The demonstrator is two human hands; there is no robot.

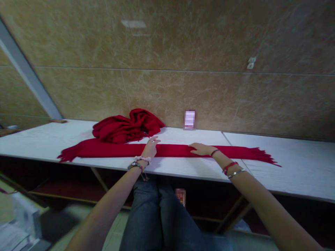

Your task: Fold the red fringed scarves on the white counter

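Observation:
A long red scarf (172, 150) lies stretched out lengthwise, folded into a narrow band with fringe at both ends. My left hand (150, 148) is over its middle, fingers apart and holding nothing. To the right, my right hand (201, 149) rests flat on the scarf with its fingers extended. Behind the left half of the band sits a crumpled heap of red cloth (123, 127), partly touching it.
The white tabletop (293, 150) runs along a tan tiled wall (167, 90), with a seam right of centre. A blurred-out upright card (190, 120) leans there. Dark open shelves (68, 184) are underneath. A grey metal post (31, 69) slants at the left.

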